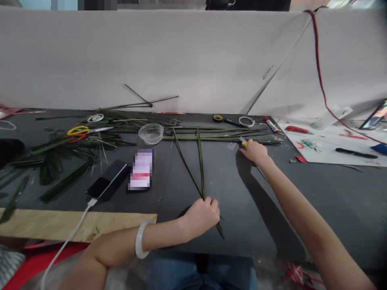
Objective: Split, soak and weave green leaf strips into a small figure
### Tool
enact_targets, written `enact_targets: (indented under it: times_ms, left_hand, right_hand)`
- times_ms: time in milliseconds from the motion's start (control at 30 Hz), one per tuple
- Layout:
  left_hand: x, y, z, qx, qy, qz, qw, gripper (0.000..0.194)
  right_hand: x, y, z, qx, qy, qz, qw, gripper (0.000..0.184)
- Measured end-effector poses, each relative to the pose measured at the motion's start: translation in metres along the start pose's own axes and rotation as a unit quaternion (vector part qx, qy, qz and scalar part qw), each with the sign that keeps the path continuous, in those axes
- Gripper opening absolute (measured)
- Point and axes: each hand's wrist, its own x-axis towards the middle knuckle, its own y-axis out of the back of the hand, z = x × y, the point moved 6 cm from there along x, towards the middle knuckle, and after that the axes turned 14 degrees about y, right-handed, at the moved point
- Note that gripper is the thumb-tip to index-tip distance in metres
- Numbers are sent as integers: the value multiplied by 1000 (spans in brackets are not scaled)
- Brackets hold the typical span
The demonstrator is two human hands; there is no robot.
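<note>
My left hand (pixel 201 217) is shut on the lower ends of two long, narrow green leaf strips (pixel 190 169), which spread upward in a V across the dark tabletop (pixel 242 193). Their tips cross over a long horizontal bundle of leaf strips (pixel 223 139). My right hand (pixel 254 151) grips a small yellow-handled utility knife (pixel 243 142), with its blade hidden. This hand rests at the right end of the horizontal bundle.
A heap of cut leaves (pixel 60 149) lies at the left, with yellow-handled scissors (pixel 78 130). Nearby are a plastic bowl (pixel 150 133), a phone (pixel 141 169), a power bank (pixel 107 179), tape (pixel 217 118), and a white board (pixel 329 141) holding tools. A white partition (pixel 151 52) stands behind.
</note>
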Motion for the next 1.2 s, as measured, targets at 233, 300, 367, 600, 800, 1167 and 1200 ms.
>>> enact_targets:
  times_ms: [233, 300, 367, 600, 800, 1167, 1200]
  left_hand:
    - [3, -5, 8, -31, -9, -8, 999, 12]
    - [1, -4, 7, -37, -10, -17, 999, 14]
    - [-2, -3, 7, -40, -15, -28, 999, 16]
    - [-14, -3, 3, -41, -15, -32, 999, 40]
    - [-19, 12, -7, -69, -3, 6, 998, 23]
    - [-11, 45, -153, -80, 286, 82, 951, 39]
    - [-9, 50, -184, -91, 314, 90, 941, 57]
  right_hand:
    - [-47, 15, -101, 18, 140, 65, 988, 48]
    - [-63, 12, -139, 85, 203, -20, 975, 62]
    - [-76, 16, -171, 110, 256, -38, 960, 60]
    - [-82, 13, -210, 151, 296, -68, 941, 26]
    - [-77, 9, -205, 182, 296, -65, 935, 21]
    - [-65, 13, -150, 164, 269, -39, 948, 22]
    - [-63, 13, -142, 147, 256, -37, 955, 22]
